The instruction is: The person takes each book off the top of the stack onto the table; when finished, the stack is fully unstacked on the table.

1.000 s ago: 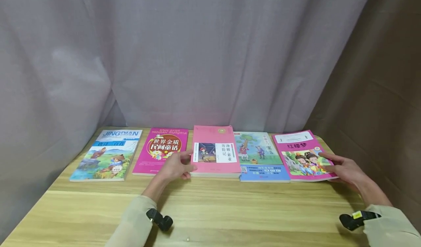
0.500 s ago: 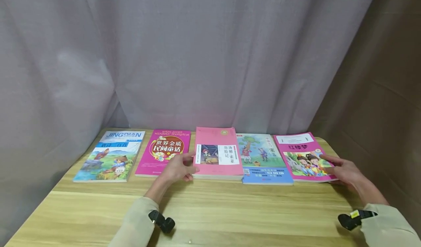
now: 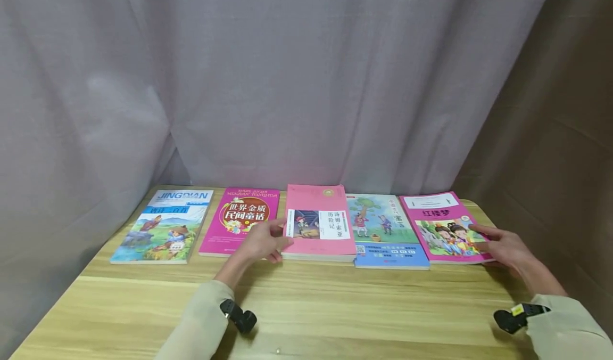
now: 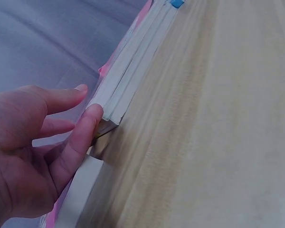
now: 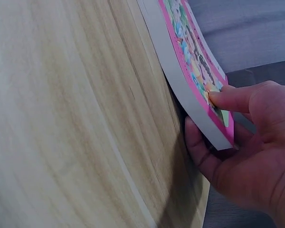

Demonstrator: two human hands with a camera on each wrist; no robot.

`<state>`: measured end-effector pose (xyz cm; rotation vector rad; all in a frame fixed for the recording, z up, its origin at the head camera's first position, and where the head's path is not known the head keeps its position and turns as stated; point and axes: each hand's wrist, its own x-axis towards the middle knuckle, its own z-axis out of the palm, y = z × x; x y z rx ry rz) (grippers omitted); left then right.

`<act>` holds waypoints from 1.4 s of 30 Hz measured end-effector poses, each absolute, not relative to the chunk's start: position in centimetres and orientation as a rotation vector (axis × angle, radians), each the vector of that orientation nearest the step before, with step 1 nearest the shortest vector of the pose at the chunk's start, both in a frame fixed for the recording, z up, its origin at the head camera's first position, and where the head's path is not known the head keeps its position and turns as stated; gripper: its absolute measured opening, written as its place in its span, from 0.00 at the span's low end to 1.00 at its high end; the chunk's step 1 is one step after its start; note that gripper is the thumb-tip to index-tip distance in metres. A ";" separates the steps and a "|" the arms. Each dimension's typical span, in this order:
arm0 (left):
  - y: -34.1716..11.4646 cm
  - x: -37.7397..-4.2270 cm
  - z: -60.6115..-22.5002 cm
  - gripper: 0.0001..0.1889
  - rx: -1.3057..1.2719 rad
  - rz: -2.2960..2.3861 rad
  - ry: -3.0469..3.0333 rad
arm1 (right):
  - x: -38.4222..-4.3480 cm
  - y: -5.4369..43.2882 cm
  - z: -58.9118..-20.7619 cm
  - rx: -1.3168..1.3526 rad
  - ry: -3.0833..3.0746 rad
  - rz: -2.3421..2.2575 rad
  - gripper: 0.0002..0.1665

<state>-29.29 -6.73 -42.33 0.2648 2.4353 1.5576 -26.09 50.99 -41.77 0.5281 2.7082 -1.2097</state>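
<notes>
A light pink book [image 3: 320, 197] lies flat mid-row. My left hand [image 3: 262, 240] is at its left edge, fingertips against the side and the thumb near the cover's lower left corner. In the left wrist view the thumb and fingers [image 4: 85, 126] stand apart at the book's pale page edge [image 4: 126, 80]. On the far right lies a magenta book [image 3: 442, 216] with two cartoon figures. My right hand [image 3: 507, 248] grips its lower right corner, thumb on the cover and fingers underneath, as the right wrist view shows. That corner [image 5: 221, 137] is raised slightly off the table.
A green and blue book [image 3: 388, 253] lies between the two held or touched books. To the left are a deep pink book [image 3: 220, 245] and a blue landscape book [image 3: 163, 232]. They lie on a wooden table [image 3: 311, 312], before a grey curtain [image 3: 306, 83].
The view has shifted slightly, carrying the whole row a little to the right in the picture. Both hands keep the same places at their books.
</notes>
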 end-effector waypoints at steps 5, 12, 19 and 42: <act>-6.6 -29.7 -42.1 0.38 0.300 1.512 2.463 | -26.2 51.1 -41.9 0.537 2.752 -1.176 0.45; -6.1 -30.0 -41.8 0.42 0.286 1.396 2.561 | -25.7 50.3 -42.4 0.603 2.833 -1.154 0.44; -5.5 -30.2 -41.6 0.44 0.290 1.269 2.657 | -24.9 49.0 -43.0 0.706 2.977 -1.072 0.38; -4.7 -30.1 -40.5 0.46 0.160 1.163 2.654 | -25.7 39.5 -40.4 0.194 3.199 -1.143 0.28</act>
